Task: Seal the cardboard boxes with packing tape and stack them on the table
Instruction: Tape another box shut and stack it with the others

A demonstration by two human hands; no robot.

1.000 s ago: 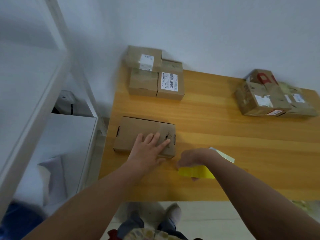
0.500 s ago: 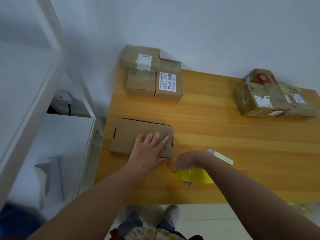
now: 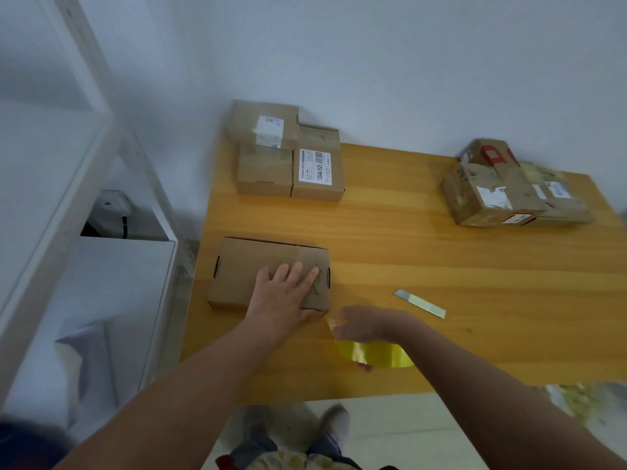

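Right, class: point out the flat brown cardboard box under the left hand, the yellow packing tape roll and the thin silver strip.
flat brown cardboard box [image 3: 239, 268]: head view, bare lid.
yellow packing tape roll [image 3: 373, 356]: head view, outer side.
thin silver strip [image 3: 419, 304]: head view, its middle.

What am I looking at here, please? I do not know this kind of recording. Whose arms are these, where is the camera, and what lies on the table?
There is no machine here. A person works with bare hands, and a camera worn on the head looks forward and down, so both arms enter from the bottom of the picture. The left hand lies flat on a cardboard box on the wooden table. The right hand grips a yellow tape roll just right of that box. A pale strip, perhaps a blade, lies flat further right. The back-left boxes are partly stacked, and the far-right boxes sit close together.
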